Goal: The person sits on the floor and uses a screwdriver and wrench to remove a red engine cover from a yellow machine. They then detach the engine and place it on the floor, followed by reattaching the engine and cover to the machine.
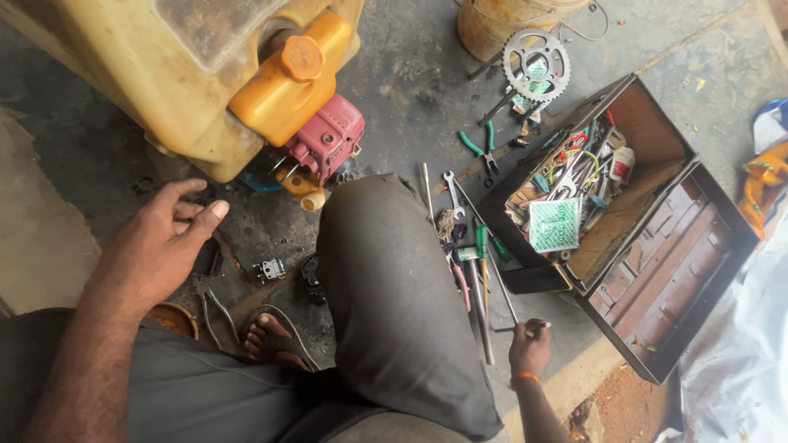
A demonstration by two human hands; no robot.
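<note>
**Seated on a stained concrete floor, tools fanned out beside an open toolbox**

From the head camera I look straight down at a dark, oil-marked concrete floor (410, 82), with a paler slab at the left edge and a raised yellowish kerb at lower right. I see my own knee in grey trousers (394, 303) across the middle and a sandalled foot (267, 336) below it.

My left hand (160, 242) hangs open above the floor, fingers spread and loosely curled, holding nothing. It is nearest a dark small part (208, 257) just under the fingers, with a small metal bracket (270, 268) a little to its right and a pair of pliers (212, 308) lying by the foot. Above it stands a yellow plastic tank (139, 74) with an orange fuel tank and cap (291, 78) and a red small engine (328, 139) mounted against it.

My right hand (529, 349) is closed round a thin metal rod (505, 299) that slants up among loose tools: a combination spanner (451, 193), green-handled pliers (483, 148) and screwdrivers. Just beside them sits an open metal toolbox (698, 246), its tray crammed with tools and a green packet (554, 224). Further up lie a chain sprocket (536, 64) and a yellow bucket (501, 25). White and coloured cloth (759, 328) lies at the right edge.
</note>
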